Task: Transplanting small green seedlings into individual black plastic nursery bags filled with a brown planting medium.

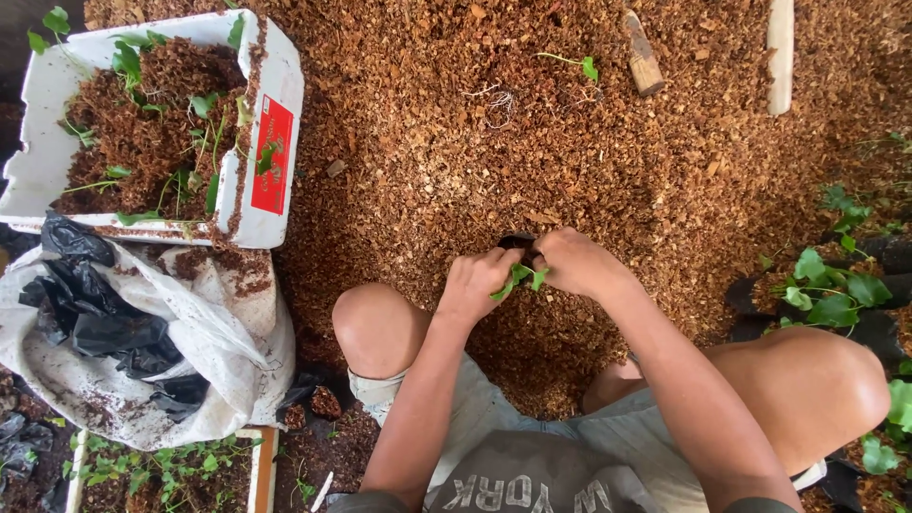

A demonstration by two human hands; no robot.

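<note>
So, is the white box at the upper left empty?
No, the white box is filled with brown coconut husk substrate, and several small green seedlings stand in it.

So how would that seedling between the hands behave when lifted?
The seedling is probably floppy: its thin leaves droop between the left hand and right hand. It is likely very light and easily bruised, since both hands pinch it only with fingertips.
</note>
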